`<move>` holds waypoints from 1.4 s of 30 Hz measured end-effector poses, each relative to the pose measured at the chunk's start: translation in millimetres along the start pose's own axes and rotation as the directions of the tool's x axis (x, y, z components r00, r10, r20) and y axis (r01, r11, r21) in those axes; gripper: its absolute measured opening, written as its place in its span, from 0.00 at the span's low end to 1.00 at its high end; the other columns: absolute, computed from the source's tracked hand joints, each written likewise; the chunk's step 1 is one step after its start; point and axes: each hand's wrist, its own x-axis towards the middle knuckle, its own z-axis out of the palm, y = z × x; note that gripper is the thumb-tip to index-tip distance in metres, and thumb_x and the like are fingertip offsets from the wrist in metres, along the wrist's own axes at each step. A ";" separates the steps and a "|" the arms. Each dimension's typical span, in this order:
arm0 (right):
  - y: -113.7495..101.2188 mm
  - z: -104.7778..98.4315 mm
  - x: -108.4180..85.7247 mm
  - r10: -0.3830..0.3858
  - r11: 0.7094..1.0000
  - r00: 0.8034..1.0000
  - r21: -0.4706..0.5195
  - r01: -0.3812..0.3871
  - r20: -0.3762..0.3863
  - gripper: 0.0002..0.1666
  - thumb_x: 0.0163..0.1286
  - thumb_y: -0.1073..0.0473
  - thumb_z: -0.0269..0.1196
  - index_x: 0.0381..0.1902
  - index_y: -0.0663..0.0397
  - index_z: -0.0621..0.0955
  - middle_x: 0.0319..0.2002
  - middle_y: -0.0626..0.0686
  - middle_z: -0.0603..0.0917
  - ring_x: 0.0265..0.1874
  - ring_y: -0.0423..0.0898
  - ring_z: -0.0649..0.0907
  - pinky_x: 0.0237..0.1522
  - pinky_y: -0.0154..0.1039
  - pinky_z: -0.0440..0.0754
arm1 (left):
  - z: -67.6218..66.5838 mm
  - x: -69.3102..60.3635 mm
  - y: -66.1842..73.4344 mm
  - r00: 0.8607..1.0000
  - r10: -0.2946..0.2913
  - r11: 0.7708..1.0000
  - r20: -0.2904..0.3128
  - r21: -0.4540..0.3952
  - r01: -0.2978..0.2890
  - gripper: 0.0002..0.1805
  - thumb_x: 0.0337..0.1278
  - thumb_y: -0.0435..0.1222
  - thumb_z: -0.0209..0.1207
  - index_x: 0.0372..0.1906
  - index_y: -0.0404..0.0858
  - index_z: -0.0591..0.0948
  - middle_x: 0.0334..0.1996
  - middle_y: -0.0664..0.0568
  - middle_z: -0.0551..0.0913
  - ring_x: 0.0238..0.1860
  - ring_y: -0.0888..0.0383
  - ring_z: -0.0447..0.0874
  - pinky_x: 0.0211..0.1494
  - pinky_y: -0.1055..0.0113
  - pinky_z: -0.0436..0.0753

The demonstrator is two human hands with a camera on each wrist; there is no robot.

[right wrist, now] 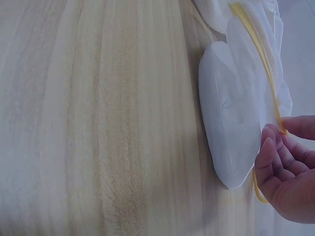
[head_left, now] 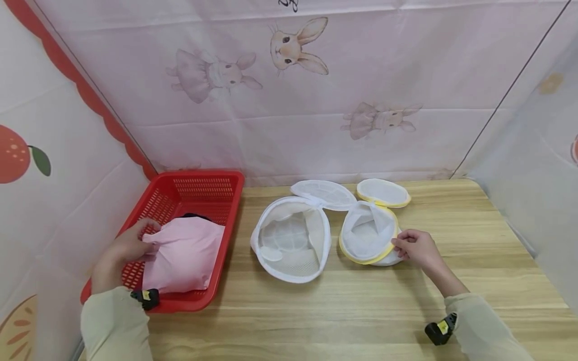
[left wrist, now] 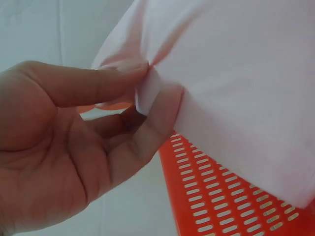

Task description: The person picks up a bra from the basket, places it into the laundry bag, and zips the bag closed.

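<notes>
My left hand pinches the edge of a pink cloth that lies in a red plastic basket. In the left wrist view, thumb and fingers grip a fold of that cloth. With my right hand I pinch the yellow rim of a white mesh laundry bag, whose lid is folded back. The right wrist view has the right hand at the bag's yellow trim, with the mesh side bulging beside it. What lies under the pink cloth is mostly hidden.
A larger white mesh laundry bag stands with its lid folded back, left of the yellow-trimmed one. Something dark shows behind the pink cloth in the basket. The wooden table meets a rabbit-printed curtain at the back.
</notes>
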 end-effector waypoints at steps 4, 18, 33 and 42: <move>0.4 -0.2 -0.4 0.000 1.000 1.000 -0.006 0.000 0.001 0.12 0.64 0.65 0.58 0.36 0.74 0.74 0.23 0.53 0.81 0.20 0.41 0.78 0.24 0.35 0.80 | 3.0 -0.2 1.1 0.998 0.045 0.998 0.033 -0.040 -0.044 0.24 0.55 0.26 0.55 0.57 0.32 0.63 0.43 0.36 0.66 0.30 0.52 0.74 0.35 0.62 0.82; -0.3 -1.0 -0.6 0.002 1.000 1.000 -0.001 -0.002 0.004 0.12 0.64 0.65 0.58 0.36 0.74 0.74 0.23 0.53 0.81 0.20 0.41 0.78 0.25 0.36 0.80 | -1.5 -0.7 11.3 0.998 -0.058 0.996 -0.012 0.075 0.058 0.24 0.54 0.41 0.61 0.49 0.24 0.75 0.38 0.38 0.79 0.32 0.54 0.80 0.40 0.56 0.81; -0.8 -1.5 -1.1 -0.008 1.000 1.000 -0.006 0.008 0.004 0.12 0.64 0.65 0.58 0.36 0.74 0.74 0.23 0.53 0.81 0.20 0.41 0.78 0.25 0.36 0.80 | -0.8 -1.7 9.5 0.999 -0.038 0.988 -0.015 0.148 0.039 0.25 0.52 0.46 0.62 0.45 0.26 0.77 0.32 0.47 0.80 0.32 0.54 0.76 0.35 0.62 0.79; -1.1 -1.6 -1.2 -0.005 1.000 1.000 -0.004 0.005 0.008 0.12 0.64 0.65 0.58 0.36 0.74 0.74 0.23 0.53 0.81 0.20 0.41 0.78 0.25 0.36 0.80 | 1.2 0.4 8.6 0.995 -0.048 0.993 -0.084 0.100 0.057 0.23 0.54 0.39 0.61 0.49 0.26 0.71 0.37 0.37 0.75 0.30 0.54 0.79 0.40 0.56 0.81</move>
